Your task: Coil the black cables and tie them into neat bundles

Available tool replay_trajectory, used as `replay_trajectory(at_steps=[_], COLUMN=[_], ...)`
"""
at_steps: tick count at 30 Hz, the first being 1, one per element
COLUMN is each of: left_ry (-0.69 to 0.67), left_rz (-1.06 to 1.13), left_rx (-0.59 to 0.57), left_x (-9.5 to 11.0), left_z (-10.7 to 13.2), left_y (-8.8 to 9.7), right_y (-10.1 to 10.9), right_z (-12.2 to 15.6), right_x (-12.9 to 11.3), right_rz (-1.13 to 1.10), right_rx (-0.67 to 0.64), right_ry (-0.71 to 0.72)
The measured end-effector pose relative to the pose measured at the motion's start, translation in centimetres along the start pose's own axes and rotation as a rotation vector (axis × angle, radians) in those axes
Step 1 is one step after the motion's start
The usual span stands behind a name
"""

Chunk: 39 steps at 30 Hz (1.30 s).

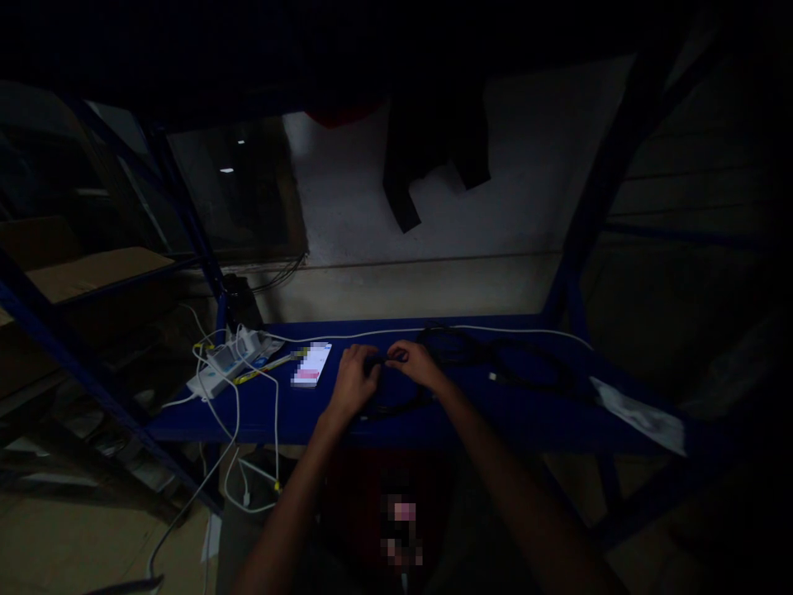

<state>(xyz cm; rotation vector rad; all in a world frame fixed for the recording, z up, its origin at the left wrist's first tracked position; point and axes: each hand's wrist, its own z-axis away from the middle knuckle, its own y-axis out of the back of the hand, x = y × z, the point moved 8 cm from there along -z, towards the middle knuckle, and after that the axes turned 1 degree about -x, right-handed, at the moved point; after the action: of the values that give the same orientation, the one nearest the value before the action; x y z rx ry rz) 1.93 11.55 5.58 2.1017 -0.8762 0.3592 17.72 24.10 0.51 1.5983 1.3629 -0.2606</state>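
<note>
Both of my hands are over the blue shelf top, close together near its middle. My left hand curls its fingers around a dark piece of black cable. With thumb and fingertips, my right hand pinches the black cable just to the right of the left hand. A loop of it hangs below the hands, with a pale plug end near the front edge. More black cable lies coiled behind the right hand. Another coil with a light connector rests farther right. The dim light hides fine detail.
A lit phone lies left of my hands. Beyond it is a white power strip with tangled white cords hanging over the edge. A clear plastic bag lies at the right. Blue posts frame the shelf.
</note>
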Motion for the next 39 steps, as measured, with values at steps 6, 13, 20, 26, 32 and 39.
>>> replay_trajectory(at_steps=[6,13,20,26,32,39], left_ry=[0.042,0.012,-0.002,0.011,0.033,0.082], left_rz=[-0.072,-0.05,-0.053,-0.011,0.027,0.036], left_rx=[-0.227,-0.256,-0.272,-0.239,-0.201,-0.177], left_x=[-5.4,-6.6,-7.1,-7.4,-7.1,-7.1], left_z=[-2.5,-2.9,-3.6,-3.3,-3.1,-2.9], left_y=[-4.8,-6.1,-6.9,-6.6,-5.8,-5.1], right_y=[0.0,-0.1,0.1,0.1,0.0,-0.1], right_z=[0.0,-0.1,-0.2,-0.1,0.1,0.1], right_x=[0.4,1.0,1.0,0.5,-0.2,0.4], right_rz=[-0.021,-0.04,-0.039,-0.04,-0.012,-0.002], right_rx=[0.009,0.027,0.053,0.047,0.011,0.009], right_ry=[-0.008,-0.018,-0.015,-0.002,0.009,-0.003])
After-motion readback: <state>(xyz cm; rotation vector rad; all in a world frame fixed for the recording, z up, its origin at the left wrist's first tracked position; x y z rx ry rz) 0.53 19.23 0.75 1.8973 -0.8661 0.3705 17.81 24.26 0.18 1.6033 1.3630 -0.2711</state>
